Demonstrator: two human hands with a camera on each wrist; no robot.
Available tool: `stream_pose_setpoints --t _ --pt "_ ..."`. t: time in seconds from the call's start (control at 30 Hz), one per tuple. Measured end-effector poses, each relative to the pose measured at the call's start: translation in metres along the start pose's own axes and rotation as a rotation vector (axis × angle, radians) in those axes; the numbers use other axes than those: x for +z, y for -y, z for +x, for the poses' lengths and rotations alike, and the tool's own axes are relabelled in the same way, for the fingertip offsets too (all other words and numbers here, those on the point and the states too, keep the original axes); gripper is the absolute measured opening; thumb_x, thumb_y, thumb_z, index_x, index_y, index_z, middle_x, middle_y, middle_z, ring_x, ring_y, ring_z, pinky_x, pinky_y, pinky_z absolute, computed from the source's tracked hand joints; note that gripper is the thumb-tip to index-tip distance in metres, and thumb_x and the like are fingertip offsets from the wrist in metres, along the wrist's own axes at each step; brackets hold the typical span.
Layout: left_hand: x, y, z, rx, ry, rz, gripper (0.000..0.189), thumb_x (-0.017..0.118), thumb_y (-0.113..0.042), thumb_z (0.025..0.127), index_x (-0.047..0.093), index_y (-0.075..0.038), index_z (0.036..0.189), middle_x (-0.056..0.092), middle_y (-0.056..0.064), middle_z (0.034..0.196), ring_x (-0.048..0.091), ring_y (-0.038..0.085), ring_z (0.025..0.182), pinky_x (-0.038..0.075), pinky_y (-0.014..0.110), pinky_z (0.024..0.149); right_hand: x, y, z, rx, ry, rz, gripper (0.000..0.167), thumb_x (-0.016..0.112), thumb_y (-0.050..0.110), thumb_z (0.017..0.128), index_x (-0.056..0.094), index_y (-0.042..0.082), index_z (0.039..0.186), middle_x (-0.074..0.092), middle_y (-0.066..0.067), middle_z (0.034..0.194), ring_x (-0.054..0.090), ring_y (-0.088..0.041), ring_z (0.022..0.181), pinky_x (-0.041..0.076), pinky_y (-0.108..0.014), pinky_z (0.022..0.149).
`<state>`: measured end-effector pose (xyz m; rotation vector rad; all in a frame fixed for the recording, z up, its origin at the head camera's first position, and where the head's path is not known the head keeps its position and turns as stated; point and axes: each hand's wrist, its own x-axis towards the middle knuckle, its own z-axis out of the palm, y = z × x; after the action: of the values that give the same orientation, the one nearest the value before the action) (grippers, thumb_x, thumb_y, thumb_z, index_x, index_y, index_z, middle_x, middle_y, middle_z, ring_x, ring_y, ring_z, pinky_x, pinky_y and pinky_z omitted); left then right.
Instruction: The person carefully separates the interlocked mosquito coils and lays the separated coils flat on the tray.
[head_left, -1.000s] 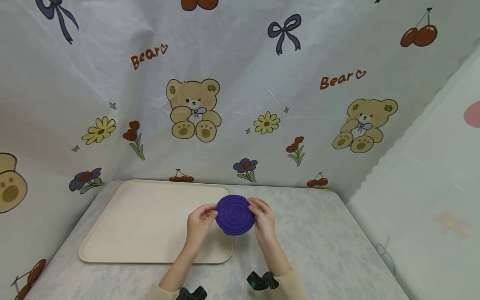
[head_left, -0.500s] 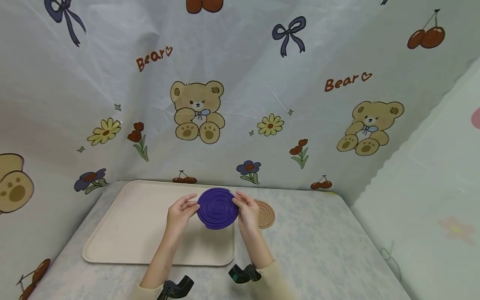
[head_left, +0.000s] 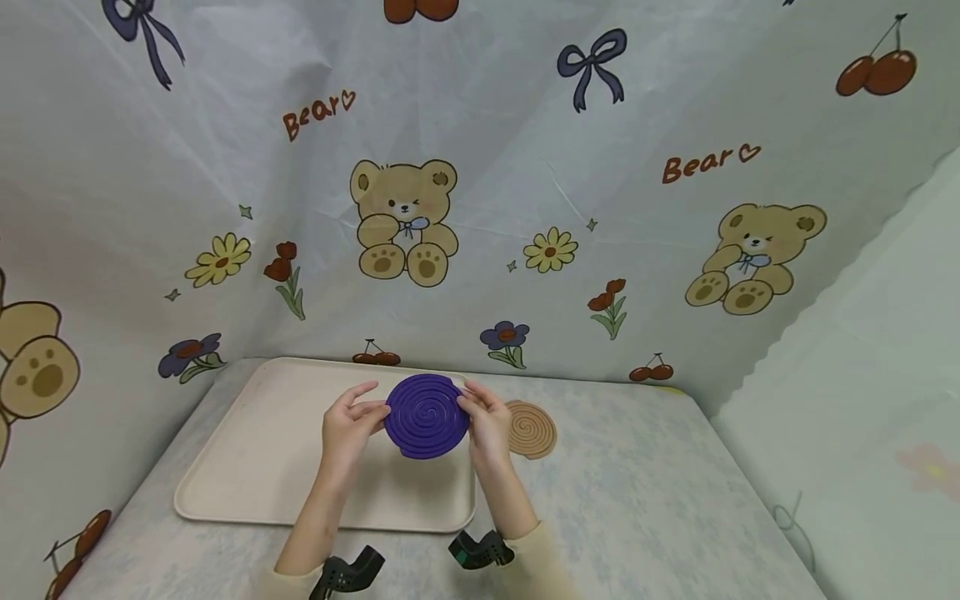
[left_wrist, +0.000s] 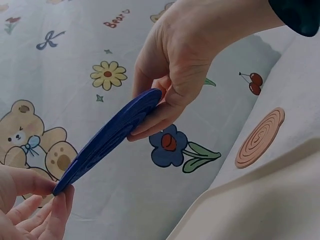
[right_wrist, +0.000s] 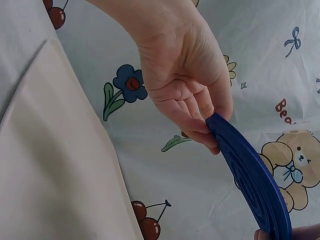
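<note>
A purple-blue round disc with a spiral pattern point(head_left: 427, 416), like a coiled coaster, is held up over the right part of the cream tray point(head_left: 247, 467). My left hand point(head_left: 348, 429) pinches its left edge between thumb and fingers. At the opposite edge, my right hand point(head_left: 489, 425) pinches it too. The wrist views show the disc point(left_wrist: 107, 135) edge-on, thin and slightly curved, tilted between the two hands. Just right of my right hand, a tan spiral disc point(head_left: 533, 430) of similar shape lies on the table.
The tray lies on a pale mottled table point(head_left: 637, 500), its right rim beneath the held disc. Behind the table rises a white cloth point(head_left: 495, 192) printed with bears, flowers and bows. A thin green cord point(head_left: 795, 521) hangs at the right side.
Both hands have moved left with the purple-blue disc, bringing it over the tray. The tan disc, earlier mostly behind the right hand, now shows on the table.
</note>
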<state>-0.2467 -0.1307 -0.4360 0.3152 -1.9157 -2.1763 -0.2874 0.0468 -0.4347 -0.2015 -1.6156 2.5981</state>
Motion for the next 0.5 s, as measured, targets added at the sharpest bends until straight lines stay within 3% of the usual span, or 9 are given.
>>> stream_pose_setpoints --t 0.2,0.5 --pt "-0.0042 -0.0025 0.0016 0.018 -0.032 -0.057 0.044 0.062 0.006 0.084 0.053 -0.001 0.127 0.068 -0.016 0.069 0.067 0.001 0.066 0.058 0.017 0.070 0.0000 0.0001 -0.0024 -0.015 0.060 -0.056 0.041 0.058 -0.012 0.083 0.052 -0.017 0.123 0.067 0.006 0.078 0.064 -0.002 0.072 0.052 -0.012 0.061" --pt "-0.0071 -0.0032 0.0023 -0.002 -0.074 -0.109 0.045 0.062 0.007 0.084 0.051 0.002 0.127 0.067 -0.016 0.067 0.066 -0.001 0.065 0.057 0.015 0.069 -0.0037 0.0053 -0.0080 -0.023 0.093 -0.177 0.042 0.062 -0.008 0.082 0.055 -0.012 0.123 0.071 -0.005 0.093 0.067 -0.003 0.074 0.057 -0.016 0.062"
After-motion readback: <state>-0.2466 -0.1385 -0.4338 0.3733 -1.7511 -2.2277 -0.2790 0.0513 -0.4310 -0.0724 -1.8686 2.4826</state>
